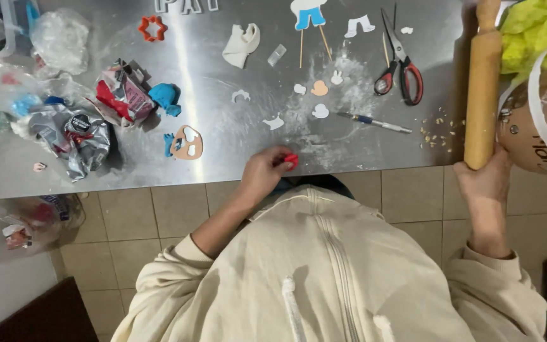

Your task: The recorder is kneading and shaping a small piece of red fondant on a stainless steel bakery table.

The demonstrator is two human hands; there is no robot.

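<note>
— What's the biggest thing in front of them?

— The steel counter [223,126], dusted white in the middle. At its right end stands a big brown tub [539,120] with a white rim, and yellow plastic [530,28] is bunched up behind it.

— And the hands?

— The right hand [485,180] is at the near edge of the counter, on the right, fingers wrapped round the near end of a wooden rolling pin [481,95] that lies pointing away from the person. The left hand [264,172] is near the middle of the near edge, closed on a small red lump [291,161] pinched at the fingertips, right at the counter's edge.

— What else lies about?

— On the left, crumpled bags [80,136] and wrappers, with a blue lump [164,96] beside them. Red-handled scissors [403,76] lie far right, just left of the rolling pin, and a thin craft knife [375,121] lies nearer than those. A white piece of paste [242,44] sits at the far side, and a flat face-shaped piece [188,142] in tan, blue and white lies left of the left hand. Far left there's a small red star cutter [152,28]. Tiny white cut-outs [320,111] are scattered over the dusted patch.
</note>
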